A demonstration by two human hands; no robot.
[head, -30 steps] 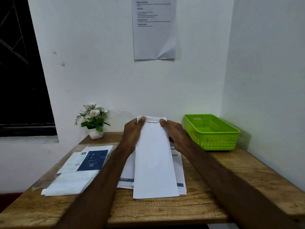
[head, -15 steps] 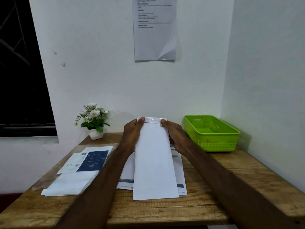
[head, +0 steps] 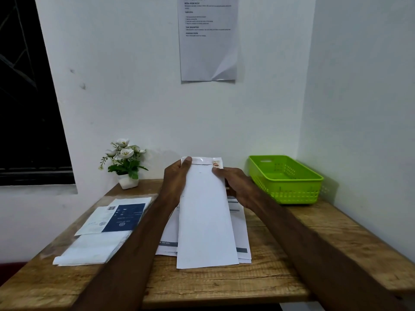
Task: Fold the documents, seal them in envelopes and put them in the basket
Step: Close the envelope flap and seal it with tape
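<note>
My left hand (head: pixel 176 179) and right hand (head: pixel 233 184) pinch an unsealed envelope (head: pixel 205 212); the basket (head: pixel 285 178) holds nothing, documents (head: pixel 241 230) remain.

Both arms stretched forward; left hand (head: pixel 174 184) and right hand (head: pixel 233 185) each pinched a far corner, thumbs on top.

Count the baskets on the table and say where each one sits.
1. The green basket sits at the table's far right corner, against the wall, right of both hands; nothing shows inside it.
</note>
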